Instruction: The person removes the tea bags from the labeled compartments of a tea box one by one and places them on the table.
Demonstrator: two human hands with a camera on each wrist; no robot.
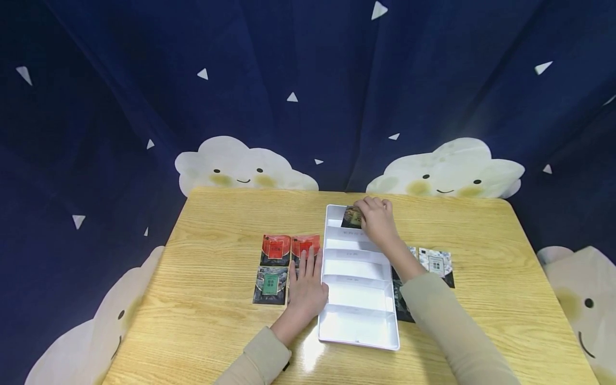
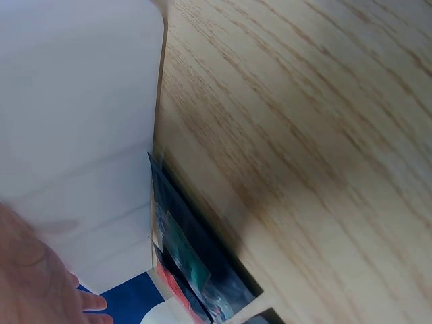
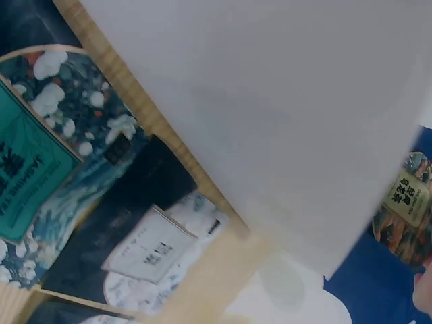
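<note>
My right hand [image 1: 380,222] pinches a dark tea sachet [image 1: 353,217] with a gold label over the farthest compartment of the white divided tray [image 1: 358,325]. In the right wrist view, that patterned sachet [image 3: 408,196] shows above the tray's edge at the fingertips. My left hand [image 1: 307,291] lies along the tray's left side with its fingers stretched forward. Its fingertips overlap a red tea sachet [image 1: 303,241], and the palm hides most of another packet below it. The tray's nearer compartments hold nothing.
Left of the hand lie another red sachet [image 1: 269,261] and a green-labelled sachet [image 1: 270,285]. Right of the tray are a white-labelled sachet [image 1: 436,266] and a jasmine tea sachet [image 3: 30,162], partly under the right forearm. A dark blue curtain [image 1: 327,128] hangs behind the wooden table [image 1: 207,321].
</note>
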